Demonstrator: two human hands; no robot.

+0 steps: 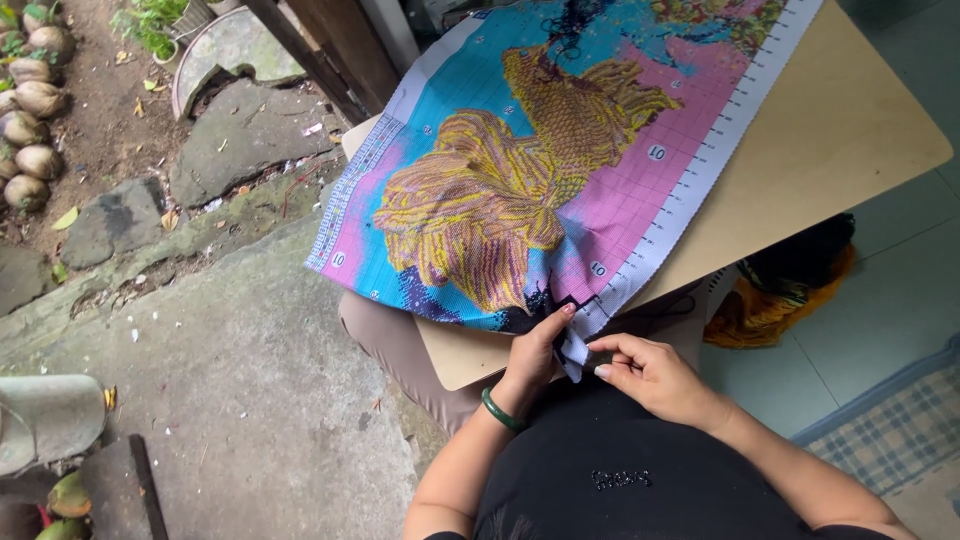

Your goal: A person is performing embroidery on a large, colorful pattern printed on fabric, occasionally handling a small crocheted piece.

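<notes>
Board [800, 150] right half lay bare, open to reach | canvas [540, 170] covered its left half and overhung the near edge | left hand [535, 350] and right hand [650, 375] crowded that corner | bundle of thread [790, 285] sat under the board's right side | concrete floor [240, 390] on the left open

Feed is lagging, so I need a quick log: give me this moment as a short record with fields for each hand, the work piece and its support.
left hand: pinching the cloth's near edge, green bangle on wrist
right hand: at the same edge, fingers curled
work piece: cross-stitch cloth, golden fish on blue and pink
support: tan board on the lap
</notes>
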